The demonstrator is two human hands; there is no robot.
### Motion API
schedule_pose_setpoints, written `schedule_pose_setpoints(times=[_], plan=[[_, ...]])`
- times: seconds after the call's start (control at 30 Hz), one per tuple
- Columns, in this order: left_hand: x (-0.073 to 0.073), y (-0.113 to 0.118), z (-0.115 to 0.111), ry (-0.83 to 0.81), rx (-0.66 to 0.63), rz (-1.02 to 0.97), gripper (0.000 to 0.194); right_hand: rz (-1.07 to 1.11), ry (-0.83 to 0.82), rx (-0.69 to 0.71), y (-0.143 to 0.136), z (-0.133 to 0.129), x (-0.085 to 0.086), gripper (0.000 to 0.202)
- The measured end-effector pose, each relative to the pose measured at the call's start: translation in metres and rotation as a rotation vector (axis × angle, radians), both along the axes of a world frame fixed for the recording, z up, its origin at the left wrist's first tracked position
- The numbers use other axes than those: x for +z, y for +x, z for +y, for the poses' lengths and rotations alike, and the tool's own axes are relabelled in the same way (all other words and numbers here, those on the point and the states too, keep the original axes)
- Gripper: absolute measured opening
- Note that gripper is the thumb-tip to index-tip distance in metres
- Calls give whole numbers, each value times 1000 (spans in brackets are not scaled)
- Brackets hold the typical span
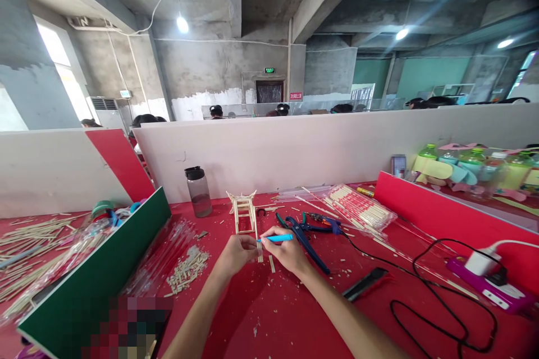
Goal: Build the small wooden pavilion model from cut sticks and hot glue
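Note:
My right hand (287, 253) is closed around a blue pen (281, 238), its tip pointing left. The tip is at a pale wooden stick (260, 252), which my left hand (236, 253) pinches between its fingers; whether it is one stick or several side by side, I cannot tell. Just beyond my hands stands a small chair-like frame of wooden sticks (244, 207). A short wooden piece (272, 263) lies on the red table (261, 320) between my wrists. Left of my left hand is a heap of cut wooden bits (188, 270).
Blue-handled pliers (303, 238) and a black utility knife (365, 284) lie to the right. Behind them is a pack of chopsticks (360, 207). A dark cable (415, 269) loops near a purple power strip (490, 286). A bottle (197, 193) stands by the white partition (273, 151).

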State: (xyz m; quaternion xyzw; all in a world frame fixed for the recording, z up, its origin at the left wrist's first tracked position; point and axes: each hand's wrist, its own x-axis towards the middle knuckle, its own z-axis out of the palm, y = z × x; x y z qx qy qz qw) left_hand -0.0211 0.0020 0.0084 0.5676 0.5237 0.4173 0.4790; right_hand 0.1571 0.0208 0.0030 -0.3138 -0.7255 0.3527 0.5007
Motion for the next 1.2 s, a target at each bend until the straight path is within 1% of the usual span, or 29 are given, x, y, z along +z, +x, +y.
schedule_pose_setpoints(times=[0.2,0.47,0.63,0.83,0.97,1.2], plan=[[1,1,-1,-16,2,-22,31,6,-5,-3,0,0,-1,15],[-1,-1,-1,-17,5,-9,30,2,3,-7,-1,-2,3,16],[-2,-1,0,-4,-9,1,30,-9,-4,5,-1,-1,2,16],[-2,-1,0,-14,0,31,31,-2,12,-34,0,-1,1,17],[-2,-1,0,-6,-13,24,32,-3,-5,-10,0,-2,3,18],[-6,-3,1,2,-14,26,31,-10,1,-16,-1,-2,2,18]])
